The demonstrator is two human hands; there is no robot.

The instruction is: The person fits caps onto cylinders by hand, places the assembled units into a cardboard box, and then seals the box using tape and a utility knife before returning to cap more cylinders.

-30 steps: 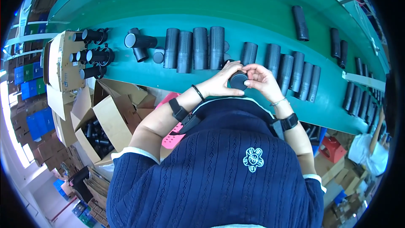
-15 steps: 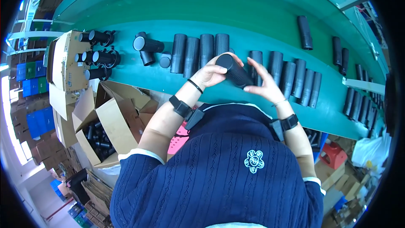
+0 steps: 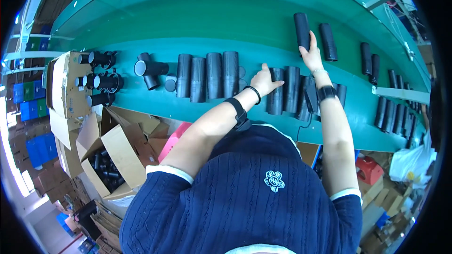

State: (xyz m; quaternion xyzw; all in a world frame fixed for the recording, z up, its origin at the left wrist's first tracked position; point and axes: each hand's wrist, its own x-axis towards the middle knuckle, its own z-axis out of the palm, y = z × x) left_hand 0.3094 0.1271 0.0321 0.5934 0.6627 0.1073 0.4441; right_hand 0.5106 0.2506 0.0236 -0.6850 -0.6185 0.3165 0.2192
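Observation:
My right hand [image 3: 312, 58] reaches to the back of the bench, its fingers and thumb around the lower end of a black cylinder [image 3: 301, 28]. Another dark cylinder [image 3: 328, 42] lies just to the right of it. Nearer to me, my left hand [image 3: 263, 81] grips the upper part of a ribbed black cylinder [image 3: 275, 101], the leftmost in a row. Beside that one is a smooth-looking black cylinder [image 3: 292, 89]; my right forearm and its wrist strap partly cover the rest of the row. Left of my left hand stands a group of ribbed cylinders [image 3: 214, 75].
Small round caps [image 3: 170, 83] and stacked short tubes [image 3: 153, 68] lie at the left of the green bench [image 3: 197, 23]. Farther left are ringed black parts [image 3: 107, 82] by a cardboard box [image 3: 75, 82]. An open carton [image 3: 125, 148] of black pieces stands below. More cylinders [image 3: 395, 117] line the right.
My hands have separated. The right has carried the cylinder they held together to the back of the bench; the left has moved to the row and gripped a cylinder. The view has shifted slightly.

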